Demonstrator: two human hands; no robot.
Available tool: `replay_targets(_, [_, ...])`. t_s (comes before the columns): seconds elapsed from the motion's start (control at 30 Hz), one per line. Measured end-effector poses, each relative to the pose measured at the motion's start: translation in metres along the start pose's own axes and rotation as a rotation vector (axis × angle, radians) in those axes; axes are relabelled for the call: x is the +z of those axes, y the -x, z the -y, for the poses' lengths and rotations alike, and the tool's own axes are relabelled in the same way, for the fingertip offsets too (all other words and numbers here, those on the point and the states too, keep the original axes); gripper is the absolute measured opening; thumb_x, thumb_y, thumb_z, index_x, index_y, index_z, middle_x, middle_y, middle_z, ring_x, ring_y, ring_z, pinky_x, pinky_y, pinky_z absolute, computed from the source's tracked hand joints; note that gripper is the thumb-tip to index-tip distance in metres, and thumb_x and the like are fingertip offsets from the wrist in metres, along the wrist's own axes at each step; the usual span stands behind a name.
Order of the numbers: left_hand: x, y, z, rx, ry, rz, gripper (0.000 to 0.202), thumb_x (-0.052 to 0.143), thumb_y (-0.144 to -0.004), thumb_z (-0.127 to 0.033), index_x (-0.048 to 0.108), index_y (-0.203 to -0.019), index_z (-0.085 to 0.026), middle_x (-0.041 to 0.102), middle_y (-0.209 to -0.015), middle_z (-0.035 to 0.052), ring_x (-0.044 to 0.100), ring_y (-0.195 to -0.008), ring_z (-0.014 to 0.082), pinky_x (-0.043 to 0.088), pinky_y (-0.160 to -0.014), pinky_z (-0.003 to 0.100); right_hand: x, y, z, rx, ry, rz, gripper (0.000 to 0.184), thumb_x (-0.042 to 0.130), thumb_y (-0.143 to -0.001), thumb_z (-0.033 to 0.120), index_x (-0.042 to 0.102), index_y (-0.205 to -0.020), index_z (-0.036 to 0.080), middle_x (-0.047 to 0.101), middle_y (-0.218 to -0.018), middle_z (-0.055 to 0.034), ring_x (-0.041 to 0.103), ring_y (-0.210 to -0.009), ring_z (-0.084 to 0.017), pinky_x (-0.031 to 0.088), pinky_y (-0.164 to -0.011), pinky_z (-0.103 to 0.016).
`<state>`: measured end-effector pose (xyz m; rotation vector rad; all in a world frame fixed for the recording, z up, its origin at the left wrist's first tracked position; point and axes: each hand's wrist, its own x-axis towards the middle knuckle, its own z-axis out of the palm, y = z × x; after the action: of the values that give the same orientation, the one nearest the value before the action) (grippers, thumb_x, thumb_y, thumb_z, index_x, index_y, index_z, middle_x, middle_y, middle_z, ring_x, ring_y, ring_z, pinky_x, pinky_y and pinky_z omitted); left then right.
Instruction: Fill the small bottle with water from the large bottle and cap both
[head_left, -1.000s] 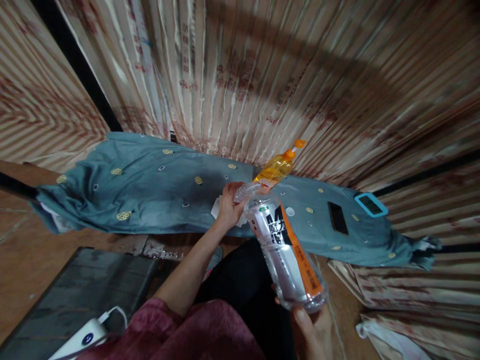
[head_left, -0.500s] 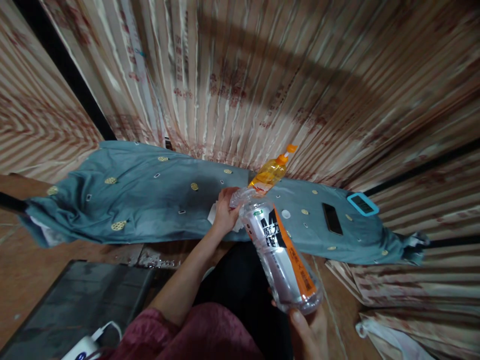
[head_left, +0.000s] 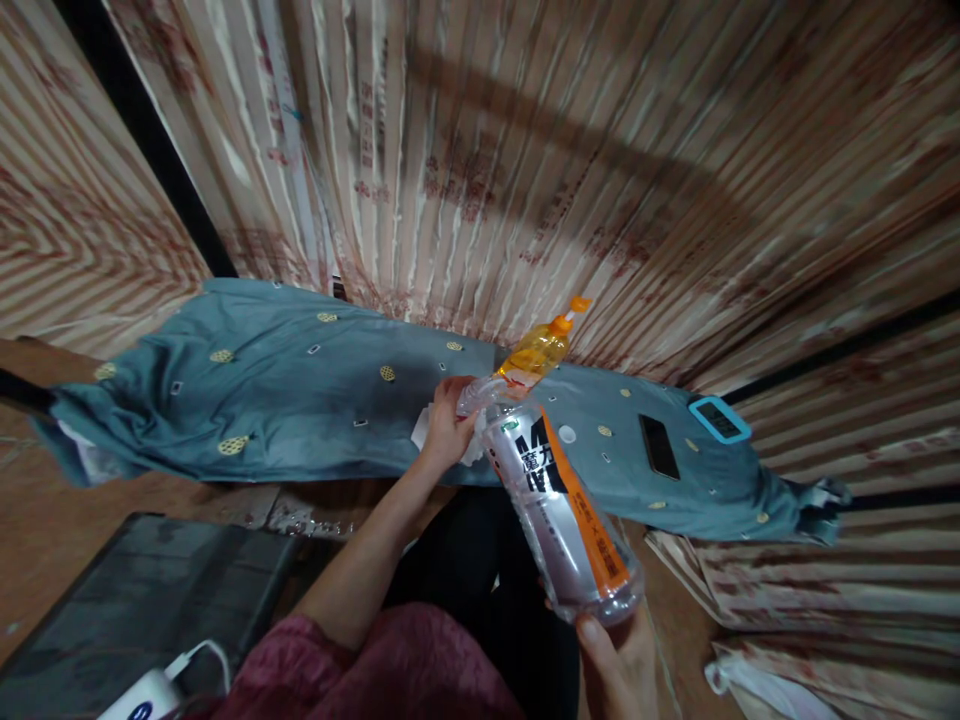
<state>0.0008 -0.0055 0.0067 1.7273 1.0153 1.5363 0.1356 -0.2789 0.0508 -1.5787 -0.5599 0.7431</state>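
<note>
My right hand (head_left: 619, 665) grips the base of a clear plastic bottle (head_left: 559, 510) with an orange, black and white label, tilted with its neck pointing away from me. My left hand (head_left: 448, 428) is closed around that neck, with white tissue (head_left: 421, 430) beside the fingers. An orange spray bottle (head_left: 538, 352) stands just behind the neck on a blue-grey patterned cloth (head_left: 300, 390). A white cap (head_left: 568, 434) lies on the cloth close by.
A black phone (head_left: 658, 447) and a blue-framed device (head_left: 718, 419) lie on the cloth to the right. Striped curtains (head_left: 525, 170) hang behind. A dark tray (head_left: 142, 590) and a white power bank (head_left: 142, 697) sit at lower left; a white bag (head_left: 731, 675) at lower right.
The view has shifted slightly; both hands keep their grip on the clear bottle, which has hardly moved.
</note>
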Motion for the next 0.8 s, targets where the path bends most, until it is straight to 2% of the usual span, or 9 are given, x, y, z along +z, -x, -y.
replay_targets(0.13, [0.0000, 0.0006, -0.0009, -0.016, -0.017, 0.000, 0.040, 0.064, -0.092, -0.048, 0.067, -0.116, -0.017, 0.067, -0.113, 0.0125, 0.065, -0.110, 0.0300, 0.053, -0.099, 0.046, -0.0054, -0.0029, 0.0008, -0.012, 0.057, -0.005, 0.097, 0.084, -0.065, 0.057, 0.048, -0.146, 0.017, 0.072, -0.122, -0.0125, 0.070, -0.106, -0.031, 0.050, -0.098, -0.042])
replay_targets(0.23, [-0.0004, 0.0006, -0.0029, -0.023, -0.012, 0.002, 0.039, 0.065, -0.092, -0.048, 0.068, -0.115, -0.017, 0.068, -0.113, 0.0124, 0.065, -0.109, 0.0295, 0.053, -0.099, 0.045, -0.0073, -0.0034, 0.0007, -0.037, 0.071, 0.001, 0.094, 0.083, -0.067, 0.057, 0.050, -0.144, 0.014, 0.075, -0.118, -0.0135, 0.070, -0.107, -0.031, 0.049, -0.096, -0.038])
replay_targets(0.43, [-0.0013, 0.0003, -0.0035, -0.027, -0.034, 0.018, 0.036, 0.065, -0.092, -0.044, 0.067, -0.116, -0.017, 0.068, -0.113, 0.0122, 0.064, -0.110, 0.0294, 0.052, -0.100, 0.044, 0.0001, -0.0005, 0.0039, -0.015, -0.001, -0.024, 0.087, 0.080, -0.070, 0.057, 0.051, -0.143, 0.019, 0.070, -0.126, -0.0106, 0.068, -0.104, -0.027, 0.051, -0.093, -0.035])
replay_targets(0.6, [-0.0012, 0.0003, -0.0024, -0.027, -0.047, 0.025, 0.033, 0.066, -0.092, -0.040, 0.067, -0.115, -0.017, 0.069, -0.114, 0.0124, 0.065, -0.110, 0.0293, 0.052, -0.100, 0.045, -0.0015, -0.0041, 0.0005, 0.024, -0.054, -0.029, 0.078, 0.081, -0.072, 0.052, 0.054, -0.137, 0.019, 0.071, -0.109, -0.0061, 0.069, -0.093, -0.025, 0.051, -0.092, -0.038])
replay_targets(0.73, [-0.0013, 0.0008, -0.0044, -0.039, -0.051, 0.023, 0.032, 0.067, -0.090, -0.036, 0.067, -0.116, -0.018, 0.069, -0.114, 0.0117, 0.064, -0.112, 0.0291, 0.052, -0.101, 0.045, -0.0006, -0.0045, 0.0020, 0.009, -0.071, -0.024, 0.084, 0.080, -0.071, 0.052, 0.052, -0.143, 0.020, 0.070, -0.121, -0.0107, 0.071, -0.096, -0.030, 0.053, -0.090, -0.042])
replay_targets(0.8, [-0.0019, 0.0013, -0.0055, -0.038, -0.047, 0.027, 0.033, 0.068, -0.089, -0.035, 0.066, -0.116, -0.017, 0.069, -0.115, 0.0119, 0.064, -0.112, 0.0290, 0.052, -0.101, 0.045, 0.0000, -0.0035, 0.0035, 0.001, -0.073, -0.025, 0.082, 0.080, -0.071, 0.050, 0.053, -0.143, 0.020, 0.071, -0.119, -0.0105, 0.071, -0.099, -0.031, 0.053, -0.090, -0.043])
